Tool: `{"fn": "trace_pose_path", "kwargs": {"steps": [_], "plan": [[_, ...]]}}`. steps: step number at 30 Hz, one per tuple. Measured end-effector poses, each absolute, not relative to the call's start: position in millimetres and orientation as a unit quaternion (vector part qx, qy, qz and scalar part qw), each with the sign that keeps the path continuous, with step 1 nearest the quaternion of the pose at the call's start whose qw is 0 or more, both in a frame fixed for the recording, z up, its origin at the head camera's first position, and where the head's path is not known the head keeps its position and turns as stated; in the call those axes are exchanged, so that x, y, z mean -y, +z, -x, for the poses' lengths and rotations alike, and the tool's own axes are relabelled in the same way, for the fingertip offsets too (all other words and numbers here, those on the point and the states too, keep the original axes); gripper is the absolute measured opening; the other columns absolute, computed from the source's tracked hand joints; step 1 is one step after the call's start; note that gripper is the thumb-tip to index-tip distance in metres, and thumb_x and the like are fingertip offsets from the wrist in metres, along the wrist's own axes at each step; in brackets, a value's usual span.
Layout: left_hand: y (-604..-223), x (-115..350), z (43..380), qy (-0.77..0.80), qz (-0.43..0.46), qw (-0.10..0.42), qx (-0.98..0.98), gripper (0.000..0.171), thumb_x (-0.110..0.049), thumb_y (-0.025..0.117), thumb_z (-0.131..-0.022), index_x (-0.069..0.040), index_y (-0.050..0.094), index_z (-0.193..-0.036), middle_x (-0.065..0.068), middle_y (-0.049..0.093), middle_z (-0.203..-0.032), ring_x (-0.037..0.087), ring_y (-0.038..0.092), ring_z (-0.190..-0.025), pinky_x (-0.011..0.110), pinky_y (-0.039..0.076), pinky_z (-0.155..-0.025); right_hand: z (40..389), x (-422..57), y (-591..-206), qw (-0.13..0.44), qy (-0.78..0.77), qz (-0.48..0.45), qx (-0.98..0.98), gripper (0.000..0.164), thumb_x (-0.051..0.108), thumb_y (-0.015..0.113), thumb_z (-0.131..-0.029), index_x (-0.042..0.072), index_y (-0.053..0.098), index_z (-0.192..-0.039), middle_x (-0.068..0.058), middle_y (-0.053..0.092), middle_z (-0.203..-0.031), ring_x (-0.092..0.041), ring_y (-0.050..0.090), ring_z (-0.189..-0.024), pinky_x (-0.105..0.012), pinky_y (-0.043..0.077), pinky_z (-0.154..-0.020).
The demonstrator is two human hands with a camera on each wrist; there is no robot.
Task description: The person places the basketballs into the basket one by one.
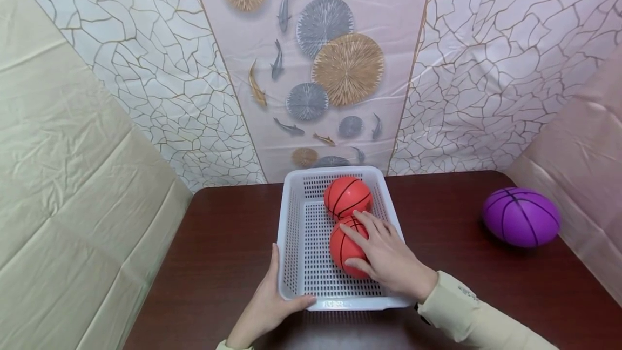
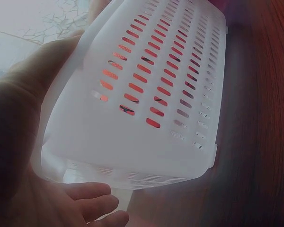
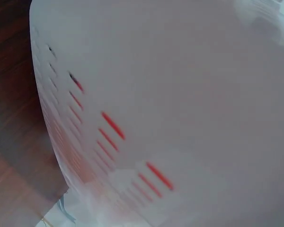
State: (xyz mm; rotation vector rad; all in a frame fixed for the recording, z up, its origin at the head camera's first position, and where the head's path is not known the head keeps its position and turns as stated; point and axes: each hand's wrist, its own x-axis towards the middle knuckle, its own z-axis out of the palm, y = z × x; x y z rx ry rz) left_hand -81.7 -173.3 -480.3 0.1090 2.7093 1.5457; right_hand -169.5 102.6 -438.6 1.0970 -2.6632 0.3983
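A white plastic basket point(image 1: 286, 220) with slotted walls stands on the dark table. Inside it, toward its right side, two red toy basketballs with black lines lie one behind the other: the far basketball point(image 1: 346, 194) and the near basketball point(image 1: 342, 247). My right hand point(image 1: 389, 255) reaches over the right rim and holds the near basketball from above, fingers spread round it. At the near left corner, my left hand point(image 1: 269, 298) holds the basket, thumb on the front rim and fingers along the left side. In the right wrist view the basket wall point(image 3: 189, 94) hides the fingers.
A purple ball point(image 1: 521, 216) with black lines sits at the right of the table point(image 1: 228, 242). Behind the table hangs a patterned cloth point(image 1: 320, 139), and plain beige cloth point(image 1: 97, 204) covers the left side.
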Motion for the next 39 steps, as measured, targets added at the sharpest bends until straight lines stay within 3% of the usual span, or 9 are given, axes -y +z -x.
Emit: {"fn": "trace_pose_path", "kwargs": {"steps": [8,17,30,35,39], "plan": [[-480.8,173.4,82.4,0.501,-0.035,0.013,-0.865,0.134,-0.056,0.084,-0.066,-0.022,-0.009,-0.156,0.009,0.024,-0.158,0.02,0.047,-0.125,0.045,0.037,-0.103,165.5,-102.8,-437.8,0.119,0.14,-0.399,0.898,0.064,0.045,0.061,-0.093,0.023,0.042,-0.149,-0.02,0.028,-0.152,-0.039,0.026,-0.139,-0.065,0.028,-0.1],[-479.9,173.3,81.9,0.492,-0.036,0.004,-0.87,0.134,-0.054,0.085,-0.067,-0.017,-0.007,-0.156,0.012,0.026,-0.157,0.024,0.047,-0.125,0.047,0.038,-0.103,167.9,-102.7,-434.8,0.117,0.137,-0.396,0.9,0.061,0.044,0.061,-0.094,0.023,0.043,-0.148,-0.017,0.023,-0.155,-0.039,0.021,-0.141,-0.064,0.022,-0.104],[-477.6,172.4,81.1,0.496,-0.038,0.011,-0.867,0.133,-0.05,0.086,-0.067,-0.016,-0.008,-0.156,0.015,0.026,-0.156,0.024,0.048,-0.124,0.048,0.038,-0.102,163.5,-103.3,-428.7,0.115,0.142,-0.39,0.903,0.056,0.044,0.061,-0.093,0.023,0.05,-0.144,-0.018,0.028,-0.152,-0.039,0.024,-0.139,-0.064,0.024,-0.103],[-477.7,172.4,80.7,0.495,-0.036,0.012,-0.868,0.134,-0.051,0.085,-0.067,-0.015,-0.008,-0.156,0.018,0.026,-0.156,0.026,0.048,-0.125,0.048,0.038,-0.102,165.0,-113.8,-413.6,0.115,0.172,-0.362,0.909,0.062,0.047,0.063,-0.092,0.022,0.047,-0.146,-0.016,0.027,-0.154,-0.038,0.023,-0.139,-0.064,0.021,-0.104],[-477.3,171.8,80.0,0.494,-0.033,0.018,-0.869,0.134,-0.053,0.085,-0.067,-0.017,-0.009,-0.156,0.019,0.026,-0.156,0.028,0.047,-0.125,0.048,0.037,-0.102,181.7,-145.0,-392.0,0.155,0.196,-0.296,0.922,0.066,0.045,0.064,-0.092,0.016,0.043,-0.148,-0.018,0.025,-0.154,-0.043,0.022,-0.138,-0.07,0.017,-0.102]]}}
